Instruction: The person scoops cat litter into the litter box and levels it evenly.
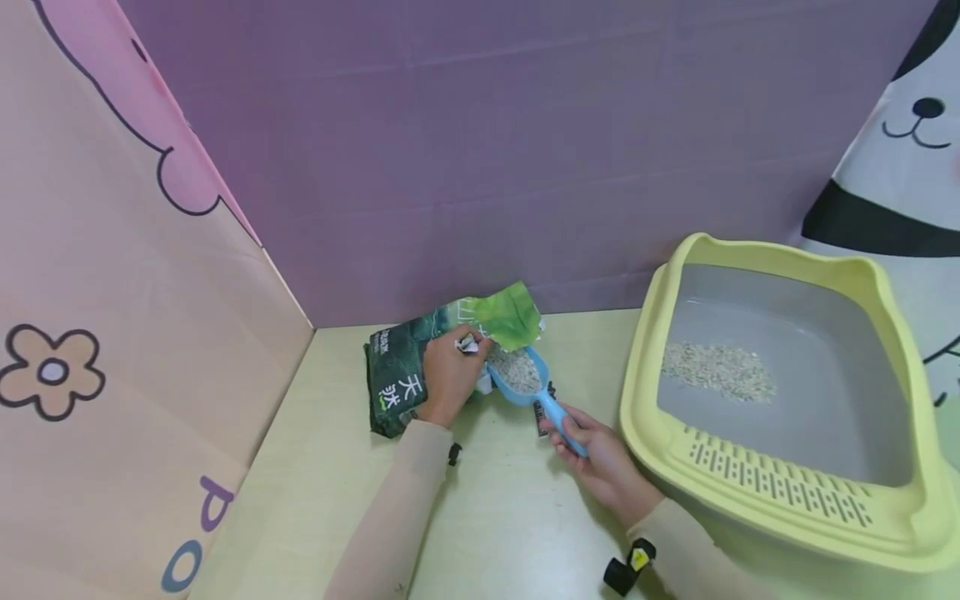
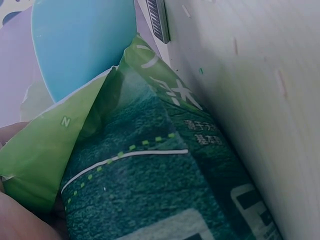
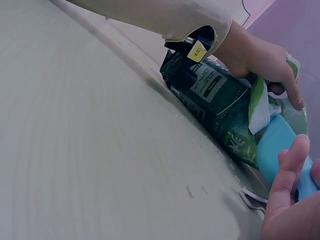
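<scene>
A dark green bag of cat litter (image 1: 393, 367) lies on its side near the back wall, its light green mouth facing right. My left hand (image 1: 450, 375) pinches the torn edge of that mouth. With my right hand (image 1: 603, 467) I grip the handle of a light blue scoop (image 1: 555, 414), palm turned up. Pale litter pellets (image 1: 519, 372) fill its bowl, which is right at the bag's mouth. In the left wrist view the scoop (image 2: 82, 45) shows beyond the folded bag edge. The right wrist view shows its blue underside (image 3: 275, 145) beside the bag (image 3: 220, 100).
To the right stands a yellow litter box (image 1: 637, 375) with a grey floor and a patch of pellets (image 1: 720, 371). A small dark-and-white flat item (image 1: 540, 418) lies beneath the scoop. Few stray bits dot the table (image 1: 495, 517). A purple wall (image 1: 480, 167) closes the back.
</scene>
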Motion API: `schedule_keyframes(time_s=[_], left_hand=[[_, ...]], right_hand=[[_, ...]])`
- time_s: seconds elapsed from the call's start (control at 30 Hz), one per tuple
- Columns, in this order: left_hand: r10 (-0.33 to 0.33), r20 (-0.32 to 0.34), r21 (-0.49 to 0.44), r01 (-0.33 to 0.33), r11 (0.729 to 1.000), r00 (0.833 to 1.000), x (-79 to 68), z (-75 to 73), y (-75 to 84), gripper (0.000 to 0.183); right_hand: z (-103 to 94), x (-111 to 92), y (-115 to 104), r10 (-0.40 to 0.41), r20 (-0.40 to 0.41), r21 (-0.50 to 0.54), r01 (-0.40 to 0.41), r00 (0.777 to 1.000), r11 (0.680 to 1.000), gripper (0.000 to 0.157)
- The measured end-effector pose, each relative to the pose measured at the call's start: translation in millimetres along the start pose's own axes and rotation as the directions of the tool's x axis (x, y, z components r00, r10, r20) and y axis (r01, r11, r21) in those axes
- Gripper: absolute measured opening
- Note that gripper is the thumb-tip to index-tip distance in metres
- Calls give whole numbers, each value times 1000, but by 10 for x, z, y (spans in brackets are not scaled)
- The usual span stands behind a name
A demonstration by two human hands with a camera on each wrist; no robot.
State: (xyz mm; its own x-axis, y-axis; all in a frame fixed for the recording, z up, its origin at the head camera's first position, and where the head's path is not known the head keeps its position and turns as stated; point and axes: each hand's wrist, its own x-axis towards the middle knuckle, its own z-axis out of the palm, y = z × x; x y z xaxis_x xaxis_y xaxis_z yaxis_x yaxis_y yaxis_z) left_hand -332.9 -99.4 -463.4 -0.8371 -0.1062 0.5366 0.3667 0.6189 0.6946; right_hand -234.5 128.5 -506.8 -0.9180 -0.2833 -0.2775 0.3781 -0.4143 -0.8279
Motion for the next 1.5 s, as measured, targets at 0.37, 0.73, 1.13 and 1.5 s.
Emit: schedule_keyframes(time_s=[0.37,0.73,1.13,1.5], left_hand=[[-2,-13,8,2,1000,1000,23,-8,-9,13],[-2,-4,-1,2,1000,1000,23,2,-13,15],[2,11,5,-3,1000,1000,-12,13,-41,14],[9,5,-5,-9,1000,1000,-3,10,-40,13]], right_hand=[[97,-8,-60,-76,-126,-271,39,989,962,45],[114,-68,-29,-46,-133,-253,11,990,967,45],[213,-282,67,-51,-196,-201,10,979,980,42],[402,-513,3,-131,-227,-196,86,965,977,40]])
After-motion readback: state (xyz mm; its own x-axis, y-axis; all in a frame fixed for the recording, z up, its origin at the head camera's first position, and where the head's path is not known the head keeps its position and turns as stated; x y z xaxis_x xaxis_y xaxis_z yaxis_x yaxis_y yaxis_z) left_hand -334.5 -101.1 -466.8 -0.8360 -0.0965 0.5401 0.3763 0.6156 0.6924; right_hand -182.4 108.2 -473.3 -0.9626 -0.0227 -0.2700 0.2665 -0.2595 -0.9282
